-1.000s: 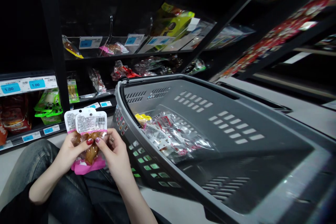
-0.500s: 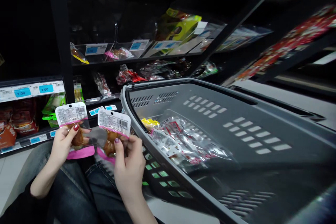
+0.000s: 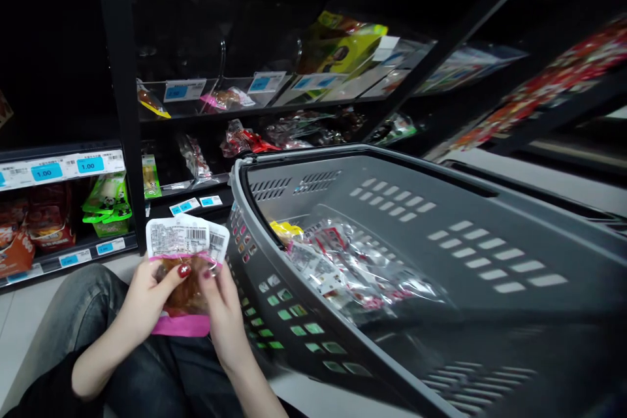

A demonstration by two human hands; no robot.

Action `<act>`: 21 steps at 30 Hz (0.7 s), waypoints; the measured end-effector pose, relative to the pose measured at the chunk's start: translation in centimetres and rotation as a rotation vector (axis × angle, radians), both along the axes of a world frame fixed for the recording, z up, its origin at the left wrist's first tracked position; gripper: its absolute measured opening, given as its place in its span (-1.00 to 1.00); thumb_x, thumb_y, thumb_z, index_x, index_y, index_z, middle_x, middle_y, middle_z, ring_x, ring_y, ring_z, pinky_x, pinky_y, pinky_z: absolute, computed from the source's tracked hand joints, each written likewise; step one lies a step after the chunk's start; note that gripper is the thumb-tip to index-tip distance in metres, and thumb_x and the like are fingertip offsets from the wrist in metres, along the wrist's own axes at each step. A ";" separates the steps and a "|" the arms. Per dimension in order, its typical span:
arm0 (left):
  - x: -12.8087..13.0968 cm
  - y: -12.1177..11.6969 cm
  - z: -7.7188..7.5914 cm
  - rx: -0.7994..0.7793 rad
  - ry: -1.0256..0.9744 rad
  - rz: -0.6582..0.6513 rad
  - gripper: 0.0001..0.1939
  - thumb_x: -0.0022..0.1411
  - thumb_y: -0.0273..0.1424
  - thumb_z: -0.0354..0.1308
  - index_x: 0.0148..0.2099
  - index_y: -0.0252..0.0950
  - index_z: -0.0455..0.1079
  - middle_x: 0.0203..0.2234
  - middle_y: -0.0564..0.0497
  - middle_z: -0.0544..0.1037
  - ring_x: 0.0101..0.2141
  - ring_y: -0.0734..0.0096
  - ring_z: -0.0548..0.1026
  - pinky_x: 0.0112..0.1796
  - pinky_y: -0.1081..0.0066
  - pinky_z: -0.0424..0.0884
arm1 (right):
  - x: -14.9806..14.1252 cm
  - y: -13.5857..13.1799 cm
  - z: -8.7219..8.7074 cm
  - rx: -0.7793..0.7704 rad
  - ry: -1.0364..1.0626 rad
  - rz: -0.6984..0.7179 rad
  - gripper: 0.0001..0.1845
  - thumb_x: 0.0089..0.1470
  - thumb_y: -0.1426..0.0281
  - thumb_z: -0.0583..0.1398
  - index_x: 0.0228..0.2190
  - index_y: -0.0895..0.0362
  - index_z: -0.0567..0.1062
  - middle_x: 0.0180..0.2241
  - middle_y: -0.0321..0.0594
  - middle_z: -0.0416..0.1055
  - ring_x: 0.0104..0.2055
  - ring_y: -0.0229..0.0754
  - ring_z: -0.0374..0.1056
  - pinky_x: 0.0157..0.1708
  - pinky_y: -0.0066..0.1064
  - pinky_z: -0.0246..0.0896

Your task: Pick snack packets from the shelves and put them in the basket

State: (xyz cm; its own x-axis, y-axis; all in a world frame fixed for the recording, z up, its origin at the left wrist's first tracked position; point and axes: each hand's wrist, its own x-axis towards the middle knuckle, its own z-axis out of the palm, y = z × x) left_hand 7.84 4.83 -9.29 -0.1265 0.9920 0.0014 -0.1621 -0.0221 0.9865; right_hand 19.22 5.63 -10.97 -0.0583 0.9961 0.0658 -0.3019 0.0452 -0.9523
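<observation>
Near left: left hand (image 3: 147, 290) and right hand (image 3: 223, 304), thumbs pinching two overlapped snack packets (image 3: 183, 271) between them, above denim knees (image 3: 98, 313); right: grey basket (image 3: 441, 261), tilted, clear-wrapped packets (image 3: 343, 261) inside; far: dark shelves (image 3: 235, 98) with blue price tags (image 3: 91, 164).
</observation>
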 end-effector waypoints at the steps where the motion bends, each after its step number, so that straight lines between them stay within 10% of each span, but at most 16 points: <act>1: -0.1 0.0 0.0 -0.001 0.045 -0.036 -0.69 0.03 -0.24 0.21 -0.27 -0.41 0.50 -0.41 -0.10 0.58 -0.34 0.22 0.50 -0.26 0.36 0.38 | 0.0 -0.1 0.1 0.023 -0.023 0.041 -0.68 0.05 0.18 0.13 -0.16 0.05 0.36 -0.19 -0.19 0.44 -0.14 -0.09 0.37 -0.11 -0.26 0.26; 11: -0.9 -0.3 -0.1 0.061 0.060 0.034 -0.21 0.09 -0.31 0.19 0.24 -0.18 -0.19 0.00 -0.08 0.39 0.00 0.30 0.36 -0.01 0.39 0.22 | -0.6 -0.3 0.5 0.033 -0.008 0.145 -0.68 -0.02 0.24 0.21 -0.20 0.11 0.43 -0.23 -0.17 0.51 -0.18 -0.07 0.42 -0.16 -0.27 0.32; 16: -1.2 0.3 0.2 -0.078 -0.056 -0.321 -0.47 0.06 -0.20 0.18 0.04 -0.35 0.30 -0.15 -0.13 0.52 -0.13 0.20 0.45 -0.12 0.37 0.33 | -0.5 -0.3 0.3 0.044 0.037 0.090 -0.70 -0.03 0.24 0.22 -0.23 0.10 0.45 -0.23 -0.16 0.52 -0.18 -0.06 0.43 -0.16 -0.27 0.32; 21: -1.1 0.1 0.2 -0.011 0.002 -0.306 -0.64 0.10 -0.21 0.14 -0.08 -0.29 0.44 -0.21 -0.07 0.56 -0.21 0.24 0.48 -0.13 0.37 0.34 | -0.3 -0.3 0.0 0.078 0.064 0.101 -0.74 -0.01 0.27 0.22 -0.23 0.07 0.46 -0.24 -0.19 0.52 -0.19 -0.09 0.43 -0.16 -0.30 0.32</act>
State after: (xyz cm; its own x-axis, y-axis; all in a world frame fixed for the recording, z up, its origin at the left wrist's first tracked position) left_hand 6.77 4.96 -9.10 0.1784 0.9839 -0.0100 -0.1580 0.0387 0.9867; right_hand 18.97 5.37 -11.00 -0.1512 0.9772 0.1491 -0.3682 0.0842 -0.9259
